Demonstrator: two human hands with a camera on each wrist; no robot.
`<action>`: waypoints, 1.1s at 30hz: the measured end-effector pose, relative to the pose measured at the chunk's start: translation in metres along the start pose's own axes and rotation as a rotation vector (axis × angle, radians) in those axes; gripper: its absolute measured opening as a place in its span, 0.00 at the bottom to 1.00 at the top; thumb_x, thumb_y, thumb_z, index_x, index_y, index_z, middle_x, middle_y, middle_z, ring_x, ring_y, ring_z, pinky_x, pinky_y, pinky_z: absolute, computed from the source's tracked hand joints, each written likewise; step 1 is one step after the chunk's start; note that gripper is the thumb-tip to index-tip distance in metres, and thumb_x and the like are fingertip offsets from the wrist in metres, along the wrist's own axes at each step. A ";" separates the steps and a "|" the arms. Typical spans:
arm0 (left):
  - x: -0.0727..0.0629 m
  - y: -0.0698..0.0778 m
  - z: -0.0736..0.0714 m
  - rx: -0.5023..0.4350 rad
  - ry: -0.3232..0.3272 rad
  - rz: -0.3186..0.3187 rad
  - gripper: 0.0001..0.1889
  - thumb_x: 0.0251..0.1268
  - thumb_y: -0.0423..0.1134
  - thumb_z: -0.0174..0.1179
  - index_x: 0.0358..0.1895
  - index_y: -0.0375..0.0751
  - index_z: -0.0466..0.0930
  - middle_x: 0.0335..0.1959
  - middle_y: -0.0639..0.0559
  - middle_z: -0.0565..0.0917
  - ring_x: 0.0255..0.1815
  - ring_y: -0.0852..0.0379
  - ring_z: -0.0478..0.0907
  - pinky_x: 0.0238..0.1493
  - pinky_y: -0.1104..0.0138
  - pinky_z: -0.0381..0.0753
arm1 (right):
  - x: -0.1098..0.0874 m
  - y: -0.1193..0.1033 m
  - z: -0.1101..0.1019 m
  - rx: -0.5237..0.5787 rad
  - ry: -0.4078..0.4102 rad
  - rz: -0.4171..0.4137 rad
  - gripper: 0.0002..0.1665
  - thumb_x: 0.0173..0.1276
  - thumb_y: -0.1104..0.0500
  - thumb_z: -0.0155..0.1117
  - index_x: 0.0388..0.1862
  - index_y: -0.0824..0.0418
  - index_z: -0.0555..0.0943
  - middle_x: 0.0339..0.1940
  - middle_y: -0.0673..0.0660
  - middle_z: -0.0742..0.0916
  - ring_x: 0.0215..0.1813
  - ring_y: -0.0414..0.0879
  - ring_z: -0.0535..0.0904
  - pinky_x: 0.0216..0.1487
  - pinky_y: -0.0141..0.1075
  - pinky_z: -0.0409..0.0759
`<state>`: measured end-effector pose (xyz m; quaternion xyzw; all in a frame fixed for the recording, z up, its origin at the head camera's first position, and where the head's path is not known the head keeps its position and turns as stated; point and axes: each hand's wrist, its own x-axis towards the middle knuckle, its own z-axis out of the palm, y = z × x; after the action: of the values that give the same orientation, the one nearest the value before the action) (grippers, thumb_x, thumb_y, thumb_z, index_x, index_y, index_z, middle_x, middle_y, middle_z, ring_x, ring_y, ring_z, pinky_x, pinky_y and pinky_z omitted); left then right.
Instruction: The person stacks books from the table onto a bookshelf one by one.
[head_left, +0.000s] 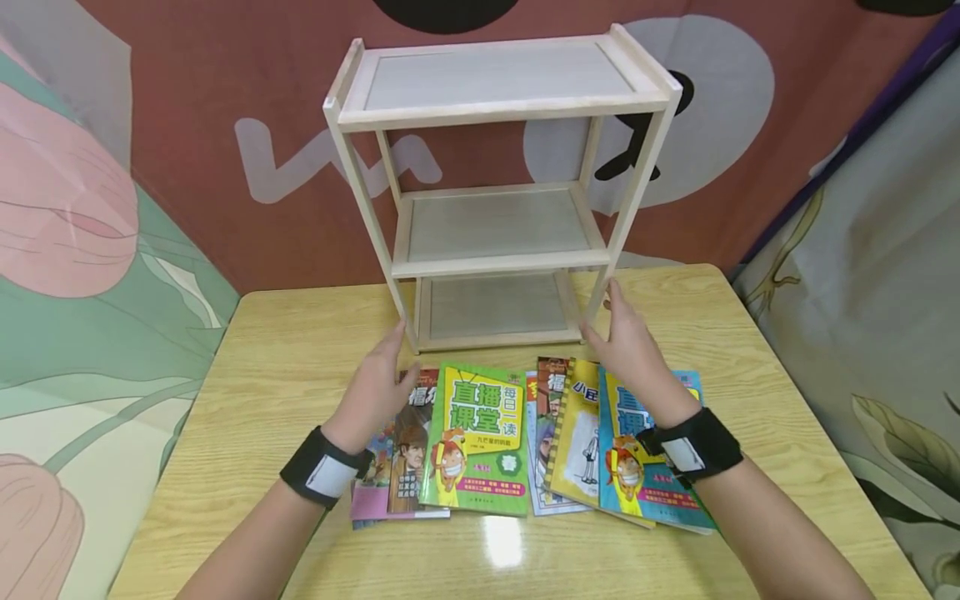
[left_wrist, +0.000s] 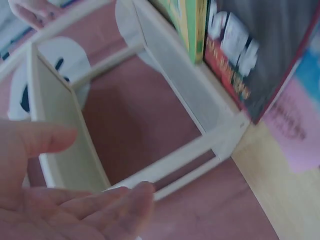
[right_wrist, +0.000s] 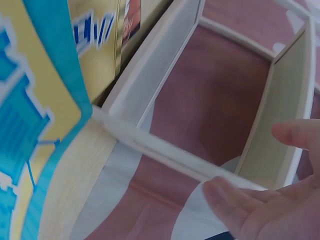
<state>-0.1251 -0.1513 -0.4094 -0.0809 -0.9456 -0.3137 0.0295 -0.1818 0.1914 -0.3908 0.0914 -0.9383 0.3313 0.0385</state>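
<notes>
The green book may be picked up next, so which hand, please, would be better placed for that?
Probably the left hand: in the head view it is empty and close to the left edge of the green book. The right hand, also empty, is farther off, near the blue book.

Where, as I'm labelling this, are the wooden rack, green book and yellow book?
Wooden rack (head_left: 498,222), head view: middle shelf.
Green book (head_left: 480,439), head view: front cover.
Yellow book (head_left: 581,438), head view: front cover.

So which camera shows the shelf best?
The head view, because all three levels of the shelf fit in. The left wrist view shows only part, tilted, with the left hand in front; the right wrist view does likewise, behind the right hand.
</notes>
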 end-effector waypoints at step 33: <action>-0.051 -0.014 0.058 0.346 -0.362 0.127 0.30 0.75 0.51 0.40 0.75 0.47 0.49 0.78 0.49 0.45 0.77 0.44 0.41 0.69 0.38 0.50 | -0.132 -0.061 0.144 -0.459 -0.564 -0.467 0.60 0.60 0.34 0.59 0.76 0.65 0.43 0.76 0.68 0.39 0.77 0.61 0.36 0.73 0.52 0.53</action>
<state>-0.0772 -0.1345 -0.4691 -0.1886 -0.9681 -0.1250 -0.1073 -0.0419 0.0737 -0.4823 0.3771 -0.9157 0.0586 -0.1262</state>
